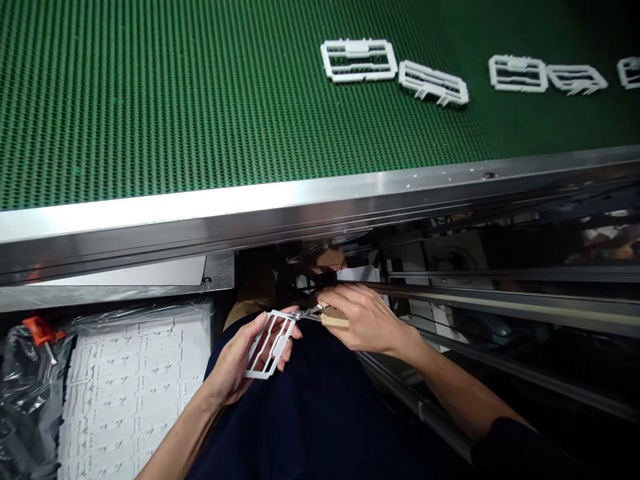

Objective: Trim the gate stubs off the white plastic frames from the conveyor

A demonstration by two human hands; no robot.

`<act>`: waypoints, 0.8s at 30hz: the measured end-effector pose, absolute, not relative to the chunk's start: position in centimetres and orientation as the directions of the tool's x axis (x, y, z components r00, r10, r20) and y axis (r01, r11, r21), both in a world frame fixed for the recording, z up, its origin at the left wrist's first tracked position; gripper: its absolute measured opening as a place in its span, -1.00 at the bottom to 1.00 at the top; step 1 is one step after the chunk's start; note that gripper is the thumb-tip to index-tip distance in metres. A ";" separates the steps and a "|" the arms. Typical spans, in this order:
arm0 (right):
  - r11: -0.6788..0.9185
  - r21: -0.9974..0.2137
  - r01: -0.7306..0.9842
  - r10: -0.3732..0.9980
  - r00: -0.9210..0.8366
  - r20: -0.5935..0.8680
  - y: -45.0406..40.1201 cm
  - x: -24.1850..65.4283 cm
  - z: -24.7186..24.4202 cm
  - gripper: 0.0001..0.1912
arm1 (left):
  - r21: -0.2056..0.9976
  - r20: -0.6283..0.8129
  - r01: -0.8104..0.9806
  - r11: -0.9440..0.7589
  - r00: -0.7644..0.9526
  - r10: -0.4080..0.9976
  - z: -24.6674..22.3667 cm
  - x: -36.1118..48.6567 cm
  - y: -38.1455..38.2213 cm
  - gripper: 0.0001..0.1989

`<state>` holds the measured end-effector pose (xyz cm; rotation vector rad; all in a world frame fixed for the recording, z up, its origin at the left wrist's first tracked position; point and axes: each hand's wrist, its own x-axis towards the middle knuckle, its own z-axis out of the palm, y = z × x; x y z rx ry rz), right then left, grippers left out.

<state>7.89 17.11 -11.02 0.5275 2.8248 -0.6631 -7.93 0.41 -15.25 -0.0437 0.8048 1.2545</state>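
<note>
White plastic makes up the frame [270, 345] in the left hand [231, 363], whose palm is mostly hidden, though its fingers show through the frame's openings. The tips of the pliers [334, 320] meet the frame's upper corner, and whether they are closed on it is hard to make out. The right hand's own fingers partly cover the pale handles. Beyond the right hand [361, 319], red letters on a white card [365, 274] are too small and partly covered to read. The left hand pinches the frame between thumb and fingers, tilted; the right hand is curled around the handles, palm down. Farther beyond both hands, past a metal rail [280, 203], a green belt [150, 100] carries more white frames [359, 60], the rightmost cut off by the view's edge. Left of the left hand, flat white pieces [135, 387] lie in rows under clear plastic [200, 308], their details blurred. Farther left, an orange-handled tool [40, 331] rests on a dark plastic bag [27, 393].
</note>
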 end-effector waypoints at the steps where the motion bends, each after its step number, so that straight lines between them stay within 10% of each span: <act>1: 0.841 -0.389 0.376 0.290 -0.920 -0.262 17.1 7.9 -11.1 -0.71 | 0.392 -0.559 -0.852 0.348 0.079 0.825 -15.2 -7.9 0.4 -0.57; 11: 0.848 -0.405 0.342 0.276 -0.937 -0.212 16.8 7.7 -11.1 -0.88 | 0.398 -0.567 -0.849 0.347 0.070 0.820 -15.1 -7.9 0.4 -0.57; 17: 0.310 -0.730 0.609 0.521 -0.751 -0.405 16.3 7.1 -11.6 -0.77 | 0.347 -0.561 -0.890 0.294 0.054 0.826 -14.8 -7.7 0.5 -0.55; 24: -0.018 -0.896 0.444 0.559 -0.739 -0.377 13.1 4.5 -12.4 -0.75 | 0.341 -0.555 -0.902 0.266 0.034 0.831 -15.0 -7.3 0.8 -0.57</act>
